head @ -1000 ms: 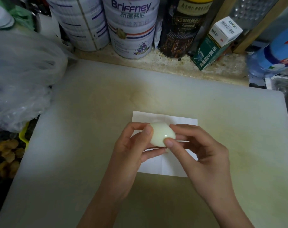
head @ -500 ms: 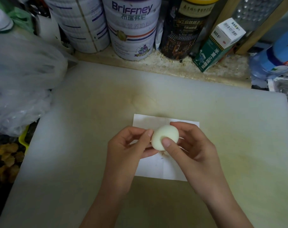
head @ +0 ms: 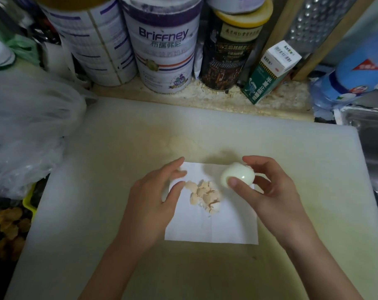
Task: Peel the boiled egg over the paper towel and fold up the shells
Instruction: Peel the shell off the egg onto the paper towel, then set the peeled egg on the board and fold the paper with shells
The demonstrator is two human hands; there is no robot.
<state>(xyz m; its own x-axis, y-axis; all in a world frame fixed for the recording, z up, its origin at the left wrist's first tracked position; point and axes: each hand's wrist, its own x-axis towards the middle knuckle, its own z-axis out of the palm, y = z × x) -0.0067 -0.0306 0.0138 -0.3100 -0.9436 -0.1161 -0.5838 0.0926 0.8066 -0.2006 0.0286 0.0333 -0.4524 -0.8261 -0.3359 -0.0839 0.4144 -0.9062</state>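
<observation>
Egg (head: 237,174): peeled, glossy, soft, likely slippery; over the paper towel (head: 216,228)'s 1 o'clock corner, perhaps a shell fleck at its far end.
Right hand (head: 268,191): thumb and curled fingers cradle the Egg; grip its waist lightly.
Left hand (head: 157,189): fingers loose, empty, at the towel's 10 o'clock edge.
Shells (head: 205,195): brittle, light, heaped mid-towel.
Surface: white cutting board (head: 97,191); tins (head: 166,50) crowd 12 o'clock.

Left hand (head: 160,187) now off the egg (head: 237,175), right hand (head: 268,191) alone around it; shell pile (head: 205,195) exposed on paper towel (head: 212,228).
</observation>
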